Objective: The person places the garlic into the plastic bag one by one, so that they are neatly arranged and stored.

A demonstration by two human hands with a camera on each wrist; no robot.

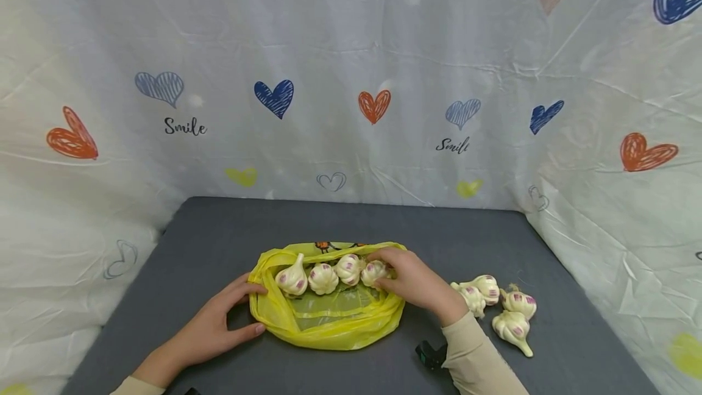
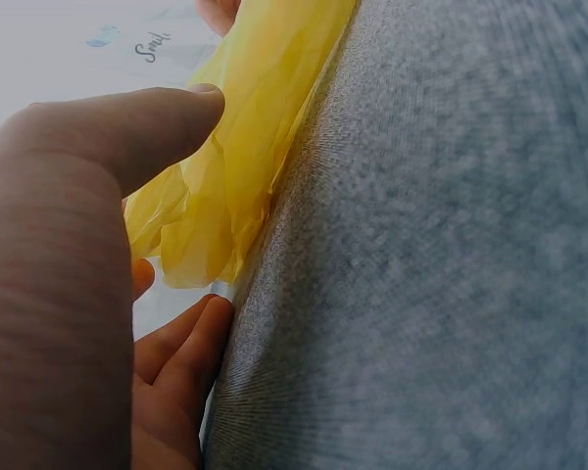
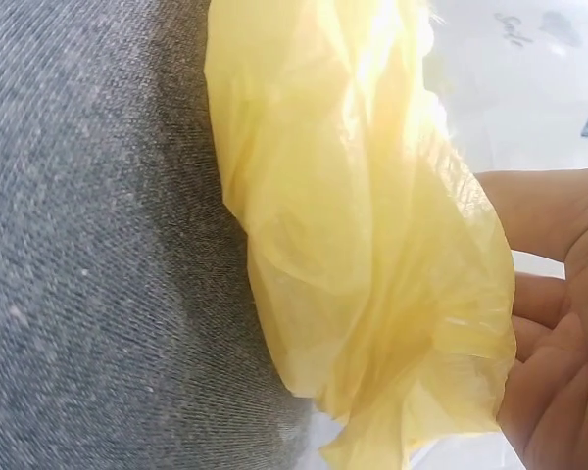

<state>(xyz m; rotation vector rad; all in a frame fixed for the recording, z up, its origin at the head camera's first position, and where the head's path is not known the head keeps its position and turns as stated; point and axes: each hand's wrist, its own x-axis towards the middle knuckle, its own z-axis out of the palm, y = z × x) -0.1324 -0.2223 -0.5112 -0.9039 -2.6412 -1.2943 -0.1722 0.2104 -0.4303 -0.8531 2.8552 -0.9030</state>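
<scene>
A yellow plastic bag [image 1: 351,337] lies on the table with its mouth spread wide. Inside it, several white garlic bulbs with purple marks, one a garlic bulb [image 1: 292,278] with a long stem, sit in a row. My right hand [image 1: 414,279] reaches over the bag's right rim and holds the rightmost garlic bulb [image 1: 373,272] between thumb and fingers. At the left rim, my left hand [image 1: 211,325] touches the bag, thumb and fingers spread apart. The bag's side hides my right fingertips in the right wrist view.
To the right of the bag, several more garlic bulbs [image 1: 511,325] lie on the dark grey table [image 1: 219,230], some partly behind my right forearm. A white curtain [image 1: 329,41] printed with hearts hangs behind and along both sides.
</scene>
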